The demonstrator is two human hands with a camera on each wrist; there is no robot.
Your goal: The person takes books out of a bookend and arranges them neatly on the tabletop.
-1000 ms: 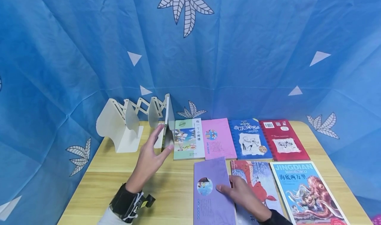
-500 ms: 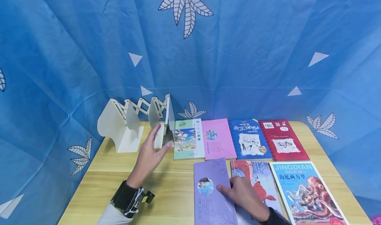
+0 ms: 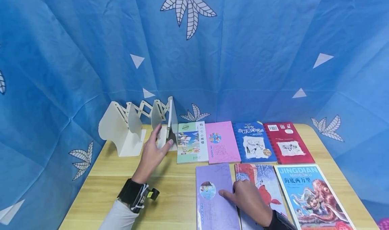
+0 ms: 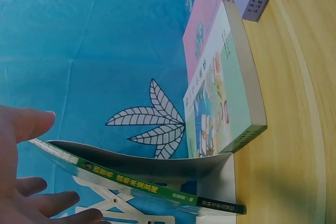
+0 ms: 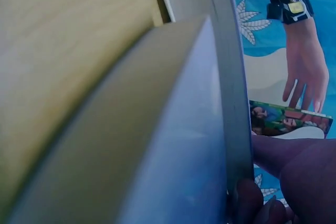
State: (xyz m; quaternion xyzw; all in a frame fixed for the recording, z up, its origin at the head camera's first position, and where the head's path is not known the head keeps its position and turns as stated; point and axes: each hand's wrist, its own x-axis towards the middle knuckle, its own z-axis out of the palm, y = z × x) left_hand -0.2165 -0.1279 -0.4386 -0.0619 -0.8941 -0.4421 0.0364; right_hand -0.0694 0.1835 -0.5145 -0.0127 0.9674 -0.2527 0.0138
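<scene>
My left hand (image 3: 153, 155) is held with thumb and fingers spread at the near edge of a thin upright book (image 4: 139, 182) with a green spine. In the left wrist view, that hand (image 4: 9, 166) appears apart from the book. The book leans against the right end panel of a white expandable bookend rack (image 3: 135, 144). My right hand (image 3: 250, 201) pinches the right edge of a purple book (image 3: 217, 174), thumb on the cover and fingers at its side. The right wrist view shows thumb and fingertips on either side of its page block (image 5: 236, 103).
Along the back lie a green-and-white book (image 3: 191, 142), a pink book (image 3: 223, 140), a blue book (image 3: 255, 142) and a red book (image 3: 290, 144). A fox-cover book (image 3: 268, 182) lies partly under my right hand. An octopus-cover book (image 3: 316, 196) is right of it. A blue curtain (image 3: 243, 54) hangs behind.
My left hand has shifted slightly to the left beside the upright book. The purple book, still held by my right hand, has come slightly nearer and to the left.
</scene>
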